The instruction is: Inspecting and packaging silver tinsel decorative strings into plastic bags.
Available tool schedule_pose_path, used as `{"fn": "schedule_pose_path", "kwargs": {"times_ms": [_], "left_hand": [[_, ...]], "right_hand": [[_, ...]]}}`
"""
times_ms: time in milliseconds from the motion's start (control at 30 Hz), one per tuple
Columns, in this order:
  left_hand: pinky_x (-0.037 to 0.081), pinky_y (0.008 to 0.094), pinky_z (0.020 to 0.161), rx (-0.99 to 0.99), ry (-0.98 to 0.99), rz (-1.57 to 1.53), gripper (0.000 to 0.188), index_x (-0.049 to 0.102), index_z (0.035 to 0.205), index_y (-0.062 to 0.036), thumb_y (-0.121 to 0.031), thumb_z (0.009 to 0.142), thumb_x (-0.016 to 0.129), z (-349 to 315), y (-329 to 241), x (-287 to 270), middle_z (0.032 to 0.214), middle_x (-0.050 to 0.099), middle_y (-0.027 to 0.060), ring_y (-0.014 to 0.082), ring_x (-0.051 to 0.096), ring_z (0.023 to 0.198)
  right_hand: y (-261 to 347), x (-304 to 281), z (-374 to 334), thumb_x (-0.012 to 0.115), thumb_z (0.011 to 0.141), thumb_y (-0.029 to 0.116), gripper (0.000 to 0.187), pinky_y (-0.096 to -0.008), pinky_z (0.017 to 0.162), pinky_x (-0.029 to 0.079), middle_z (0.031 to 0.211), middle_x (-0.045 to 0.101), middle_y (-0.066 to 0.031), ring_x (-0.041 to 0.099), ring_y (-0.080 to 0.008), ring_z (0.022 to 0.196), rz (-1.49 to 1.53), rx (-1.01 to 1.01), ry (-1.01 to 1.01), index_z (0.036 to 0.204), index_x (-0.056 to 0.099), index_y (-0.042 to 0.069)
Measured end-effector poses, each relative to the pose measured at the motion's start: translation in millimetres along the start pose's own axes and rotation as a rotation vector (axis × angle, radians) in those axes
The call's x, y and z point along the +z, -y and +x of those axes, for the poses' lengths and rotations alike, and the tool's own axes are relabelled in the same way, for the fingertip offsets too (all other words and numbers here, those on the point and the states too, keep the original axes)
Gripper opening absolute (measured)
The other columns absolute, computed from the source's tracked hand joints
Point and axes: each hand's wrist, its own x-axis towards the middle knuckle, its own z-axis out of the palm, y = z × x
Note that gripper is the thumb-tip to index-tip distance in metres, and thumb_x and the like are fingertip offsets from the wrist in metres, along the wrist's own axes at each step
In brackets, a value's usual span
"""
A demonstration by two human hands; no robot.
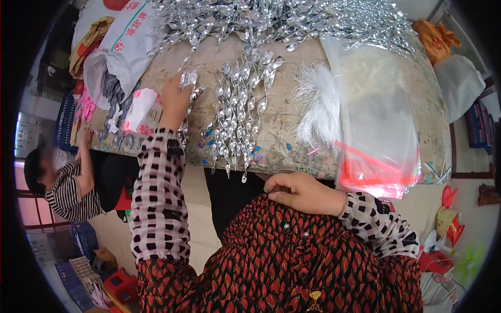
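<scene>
My left hand [175, 100] reaches over the table at the left, its fingers closed on a shiny silver twisted strip [189, 79]; part of the strip hangs down beside my wrist. To the right of it, a bunch of similar silver twisted strands [237, 112] lies lengthwise, the lower ends reaching the table's near edge. My right hand [305, 193] is held in front of my body, just off that edge. Its thumb and fingers are curled together, and whatever they may hold is too small to make out.
A large heap of silver strands [282, 23] covers the far side of the table [201, 57]. White thread [319, 107] and clear plastic bags with red edges [378, 120] lie at the right. A white sack [122, 49] stands at the left, near a person in stripes [75, 190].
</scene>
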Motion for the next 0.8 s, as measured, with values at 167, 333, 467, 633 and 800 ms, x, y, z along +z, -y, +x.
{"fn": "schedule_pose_path", "kwargs": {"times_ms": [167,333,467,633,800], "left_hand": [[0.040,0.0436,0.093,0.176,-0.111,0.292,0.062,0.048,0.132,-0.0043,-0.036,0.081,0.066,-56,-1,-14,0.118,0.054,0.0245,0.0388,0.050,0.110],[0.044,0.0458,0.088,-0.027,0.050,0.347,0.056,0.046,0.134,-0.0102,-0.037,0.087,0.058,-45,22,-8,0.114,0.054,0.0255,0.0420,0.053,0.104],[0.047,0.0481,0.081,-0.088,0.021,0.298,0.054,0.041,0.137,-0.0134,-0.037,0.090,0.052,-32,8,-10,0.114,0.055,0.0217,0.0397,0.055,0.104],[0.044,0.0482,0.086,-0.111,-0.026,0.394,0.058,0.039,0.138,-0.0094,-0.037,0.089,0.054,-32,12,0,0.115,0.054,0.0225,0.0403,0.053,0.106],[0.044,0.0475,0.085,0.113,-0.169,0.326,0.052,0.048,0.129,-0.0060,-0.037,0.088,0.056,-45,4,-2,0.113,0.055,0.0218,0.0395,0.053,0.105]], "right_hand": [[-2,5,5,0.061,0.087,0.016,0.019,-0.0328,0.069,0.049,0.080,0.064,-0.0114,0.062,-0.0227,0.073,0.025,0.020,0.011,0.100,0.059,0.002],[-6,11,11,0.061,0.087,0.015,0.019,-0.0321,0.068,0.049,0.079,0.064,-0.0112,0.062,-0.0209,0.072,0.007,0.010,0.028,0.101,0.059,0.002],[-4,12,9,0.061,0.087,0.014,0.018,-0.0314,0.068,0.048,0.079,0.064,-0.0110,0.062,-0.0198,0.072,0.033,0.052,0.001,0.100,0.059,0.002],[-6,15,9,0.061,0.087,0.014,0.018,-0.0310,0.068,0.048,0.079,0.064,-0.0104,0.062,-0.0185,0.072,0.032,0.056,-0.013,0.100,0.059,0.002],[-7,16,10,0.060,0.089,0.013,0.016,-0.0287,0.069,0.048,0.080,0.064,-0.0075,0.060,-0.0138,0.074,0.015,0.073,0.011,0.101,0.059,0.002]]}}
